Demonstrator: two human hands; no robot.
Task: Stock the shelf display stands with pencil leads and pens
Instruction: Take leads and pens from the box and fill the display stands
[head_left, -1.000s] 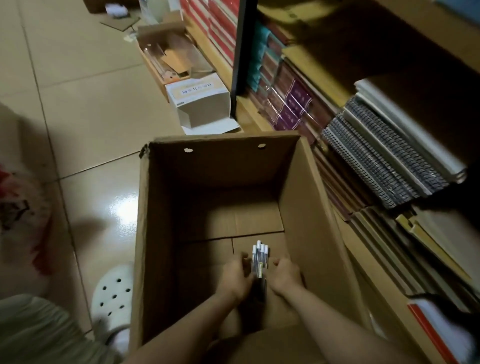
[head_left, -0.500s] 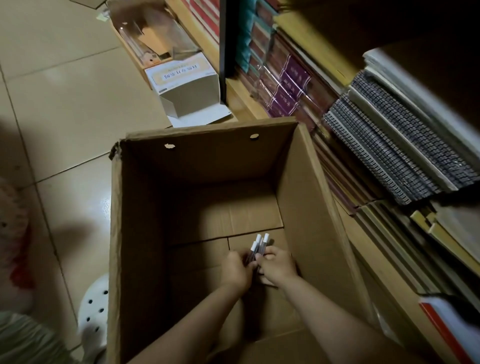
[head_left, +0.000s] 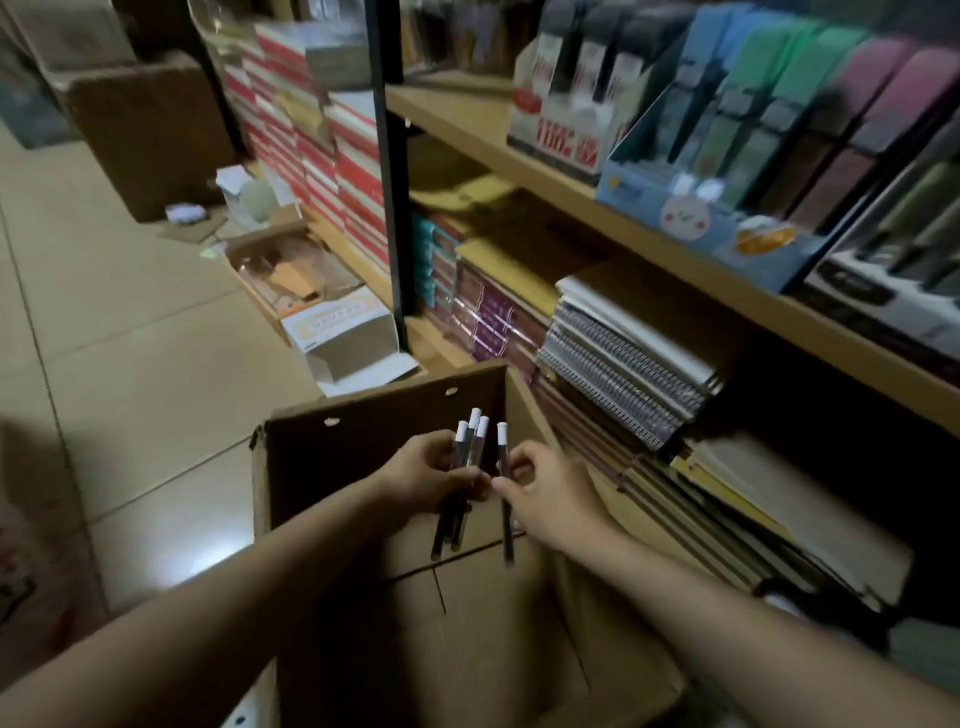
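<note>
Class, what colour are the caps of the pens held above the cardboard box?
White caps on dark pens, head view.
</note>
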